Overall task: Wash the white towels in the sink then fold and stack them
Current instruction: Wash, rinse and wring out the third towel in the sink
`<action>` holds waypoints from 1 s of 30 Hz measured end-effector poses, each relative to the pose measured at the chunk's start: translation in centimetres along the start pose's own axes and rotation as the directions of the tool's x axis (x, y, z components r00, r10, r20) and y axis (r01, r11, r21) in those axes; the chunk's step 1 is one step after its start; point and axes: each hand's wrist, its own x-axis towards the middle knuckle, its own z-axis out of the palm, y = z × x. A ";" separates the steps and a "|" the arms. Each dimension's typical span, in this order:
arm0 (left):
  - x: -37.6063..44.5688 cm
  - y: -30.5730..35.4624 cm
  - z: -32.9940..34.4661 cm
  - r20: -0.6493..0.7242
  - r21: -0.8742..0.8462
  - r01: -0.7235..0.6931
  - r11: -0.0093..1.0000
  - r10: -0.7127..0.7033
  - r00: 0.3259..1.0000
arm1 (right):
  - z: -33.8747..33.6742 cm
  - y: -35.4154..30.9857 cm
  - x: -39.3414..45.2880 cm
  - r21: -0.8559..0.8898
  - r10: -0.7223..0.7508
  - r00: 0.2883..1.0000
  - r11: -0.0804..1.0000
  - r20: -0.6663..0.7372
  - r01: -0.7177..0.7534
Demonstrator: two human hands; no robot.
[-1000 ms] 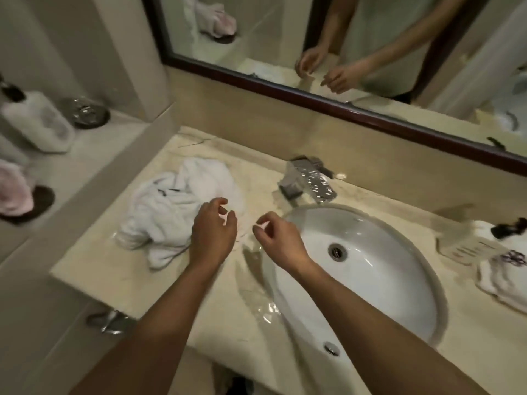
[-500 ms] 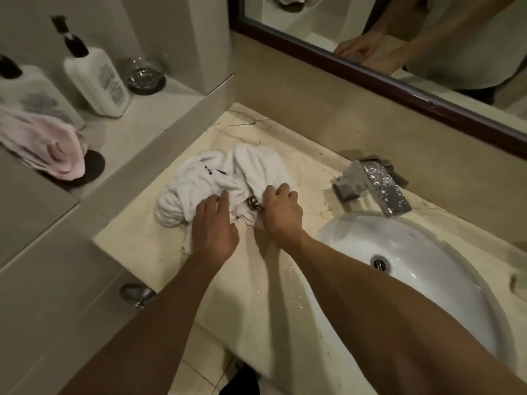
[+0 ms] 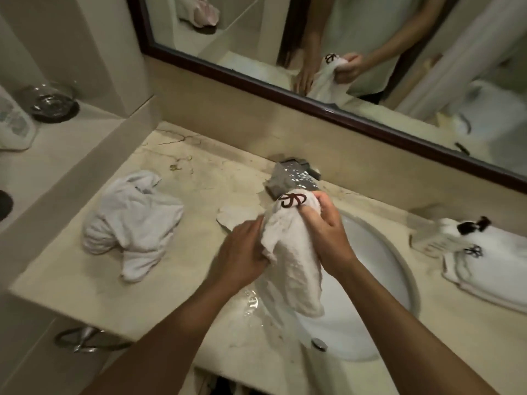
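I hold a white towel with a dark red embroidered mark over the left rim of the white sink. My right hand grips its upper end just below the mark. My left hand grips its left edge lower down. The towel hangs down toward the basin. A crumpled heap of white towels lies on the marble counter to the left. Folded white towels lie on the counter right of the sink.
A chrome faucet stands behind the held towel. A small card leans by the right towels. On the left ledge sit a glass dish and a white bottle. A mirror spans the back wall. Water wets the counter's front.
Both hands have lifted one towel off the crumpled heap and carried it right, over the sink's edge. The heap stays on the counter.
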 end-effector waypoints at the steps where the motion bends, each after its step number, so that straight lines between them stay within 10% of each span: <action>1: 0.0 1.4 0.7 -0.021 -0.140 0.017 0.990 -0.021 1.000 | -1.6 0.1 -0.3 -0.001 0.012 0.999 1.000 -0.034 -0.012; 10: 1.4 7.5 1.3 0.040 -0.603 0.307 0.737 -0.356 0.933 | -13.2 4.5 -2.9 -0.518 0.128 0.979 0.834 -0.156 -0.192; 16: 2.2 10.6 0.2 0.364 -0.791 0.474 0.387 -0.325 0.873 | -12.3 5.3 -4.0 -0.791 0.280 0.951 0.608 0.133 -0.068; 20: 1.9 9.9 -1.2 0.405 -0.641 0.463 0.613 -0.242 0.882 | -11.0 7.4 -3.3 -0.910 0.171 0.982 0.416 0.085 0.006; 24: 1.9 6.9 -1.6 0.271 -0.364 0.325 0.873 -0.234 0.933 | -11.4 7.0 -2.8 -0.715 0.154 0.983 0.698 0.097 -0.039; 30: 2.4 4.6 0.3 0.115 -0.089 0.171 0.981 -0.160 0.980 | -10.7 4.8 -3.4 -0.314 0.206 0.978 0.927 -0.034 -0.206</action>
